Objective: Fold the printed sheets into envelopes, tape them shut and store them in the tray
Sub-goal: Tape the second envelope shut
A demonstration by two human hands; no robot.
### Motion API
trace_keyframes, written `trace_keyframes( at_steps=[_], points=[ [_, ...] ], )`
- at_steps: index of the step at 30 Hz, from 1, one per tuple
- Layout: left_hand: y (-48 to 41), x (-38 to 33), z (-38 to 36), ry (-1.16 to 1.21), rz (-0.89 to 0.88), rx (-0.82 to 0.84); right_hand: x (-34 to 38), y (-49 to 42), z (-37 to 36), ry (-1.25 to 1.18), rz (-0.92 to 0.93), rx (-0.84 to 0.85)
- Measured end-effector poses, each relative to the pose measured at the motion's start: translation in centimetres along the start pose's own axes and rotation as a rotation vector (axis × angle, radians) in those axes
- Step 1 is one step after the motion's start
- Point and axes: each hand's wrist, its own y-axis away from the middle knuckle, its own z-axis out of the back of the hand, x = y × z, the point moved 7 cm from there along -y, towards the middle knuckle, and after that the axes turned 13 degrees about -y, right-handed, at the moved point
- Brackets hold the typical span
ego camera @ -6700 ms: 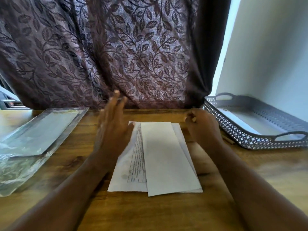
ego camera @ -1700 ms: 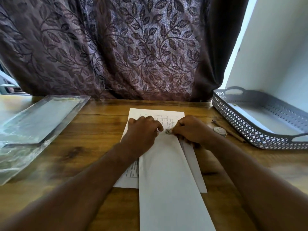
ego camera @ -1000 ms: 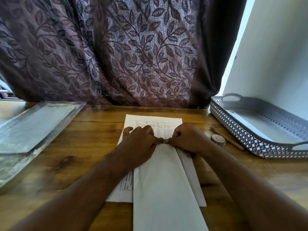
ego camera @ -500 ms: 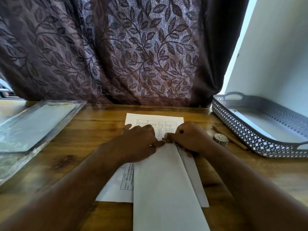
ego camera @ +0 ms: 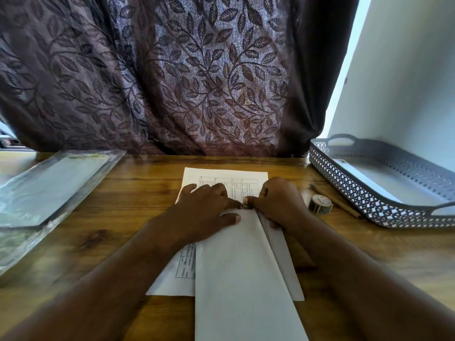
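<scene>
A long white folded sheet (ego camera: 242,271) lies lengthwise over a printed sheet (ego camera: 227,179) on the wooden table. At its far end sits a small piece of patterned tape (ego camera: 244,206). My left hand (ego camera: 206,207) lies flat there, its index fingertip on the tape and its thumb on the fold. My right hand (ego camera: 278,203) has curled fingers; its thumb tip meets the tape from the right. A small tape roll (ego camera: 320,205) stands just right of my right hand. The grey perforated tray (ego camera: 349,190) at the right holds a white folded sheet (ego camera: 369,183).
A thin brown pencil (ego camera: 337,203) lies between the tape roll and the tray. A clear plastic sleeve with paper inside (ego camera: 49,190) rests at the left. A leaf-patterned curtain (ego camera: 172,77) hangs behind the table's far edge, and a white wall (ego camera: 406,82) rises at the right.
The folded sheet has been pulled toward me, so it overhangs the printed sheet. Both hands came together at its far end on the tape and have stayed there over the last second.
</scene>
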Motion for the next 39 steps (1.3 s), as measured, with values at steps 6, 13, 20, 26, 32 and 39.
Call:
trace_keyframes(
  at_steps=[6, 13, 20, 26, 32, 39],
  points=[
    [-0.1, 0.1, 0.0, -0.017, -0.011, 0.024, 0.0, 1.0, 0.5, -0.212, -0.028, 0.109],
    [0.3, 0.1, 0.1, -0.005, -0.051, 0.087, 0.0, 1.0, 0.3, -0.235, -0.065, 0.198],
    [0.7, -0.1, 0.4, 0.024, -0.070, 0.114, 0.4, 0.8, -0.2, -0.083, -0.005, 0.131],
    [0.8, -0.5, 0.5, -0.024, -0.064, 0.124, 1.0, 0.6, -0.4, 0.144, 0.066, -0.037],
    [0.5, -0.6, 0.0, -0.062, -0.032, 0.081, 0.2, 0.2, 0.2, 0.033, 0.020, -0.021],
    [0.4, -0.7, -0.4, -0.083, -0.013, 0.004, -0.1, 1.2, 0.6, -0.216, -0.040, 0.152]
  ],
)
